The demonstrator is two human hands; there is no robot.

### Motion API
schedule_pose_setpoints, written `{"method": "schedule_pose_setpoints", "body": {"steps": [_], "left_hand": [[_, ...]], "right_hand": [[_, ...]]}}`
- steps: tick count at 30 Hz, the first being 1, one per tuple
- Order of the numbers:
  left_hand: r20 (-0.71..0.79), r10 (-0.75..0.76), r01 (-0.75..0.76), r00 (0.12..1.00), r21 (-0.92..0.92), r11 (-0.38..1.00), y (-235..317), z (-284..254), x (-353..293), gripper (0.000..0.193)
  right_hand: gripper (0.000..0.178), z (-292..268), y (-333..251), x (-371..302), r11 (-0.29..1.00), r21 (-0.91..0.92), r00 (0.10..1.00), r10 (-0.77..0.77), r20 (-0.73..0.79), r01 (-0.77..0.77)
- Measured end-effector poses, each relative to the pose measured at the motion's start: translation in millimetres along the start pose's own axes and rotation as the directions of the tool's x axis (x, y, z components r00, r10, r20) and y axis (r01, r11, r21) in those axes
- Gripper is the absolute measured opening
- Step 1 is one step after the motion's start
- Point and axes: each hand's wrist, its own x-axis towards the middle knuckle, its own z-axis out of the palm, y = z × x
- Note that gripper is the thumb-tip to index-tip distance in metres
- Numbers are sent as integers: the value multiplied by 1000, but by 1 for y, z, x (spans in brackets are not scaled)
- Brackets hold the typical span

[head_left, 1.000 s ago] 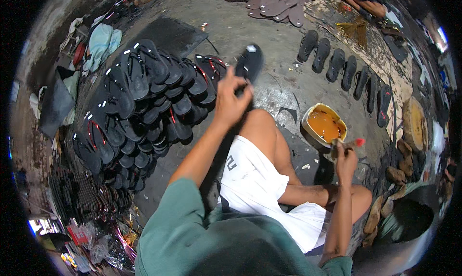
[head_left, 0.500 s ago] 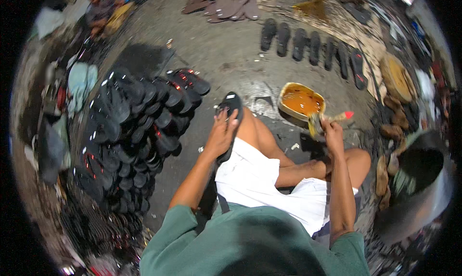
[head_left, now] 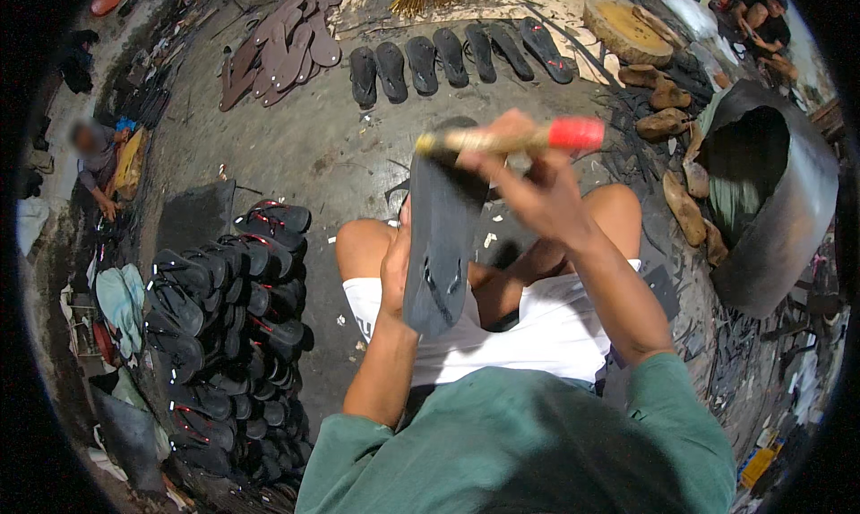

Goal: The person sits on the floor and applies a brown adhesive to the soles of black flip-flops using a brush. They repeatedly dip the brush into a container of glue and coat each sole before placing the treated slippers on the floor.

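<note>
My left hand (head_left: pixel 395 267) is closed on the left edge of a dark grey flip-flop sole (head_left: pixel 441 236), which stands on end above my lap. Two dark strap slots show near its lower end. In my right hand (head_left: pixel 548 193) is a brush (head_left: pixel 506 139) with a pale handle and a red end, held nearly level. The brush's yellowish head lies over the upper part of the sole; whether the bristles touch it I cannot tell. The fingers round the handle are blurred. The tub of orange liquid is not visible now.
Finished-looking black flip-flops (head_left: pixel 215 335) are heaped on the left. A row of black ones (head_left: pixel 421 64) lies ahead, beside brown soles (head_left: pixel 287 52). To the right are wooden shoe lasts (head_left: pixel 685 209), a round wood block (head_left: pixel 627 30) and a curled sheet (head_left: pixel 770 245). People sit at far left and right.
The sole has been lifted from beside my left knee to in front of me. My right hand has carried the brush from the orange tub leftward to it. The view has also shifted.
</note>
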Motion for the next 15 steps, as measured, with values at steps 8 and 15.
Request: {"method": "schedule_pose_setpoints", "body": {"steps": [8,15], "left_hand": [[-137,125,-98,983,187,977,-10,19,-2,48],[163,167,-169,972,4,986,8,2,1,50]], "right_hand": [[24,-13,-16,13,980,-160,985,96,-141,-118],[18,-44,7,19,936,-350,986,-34,-161,-25]]}}
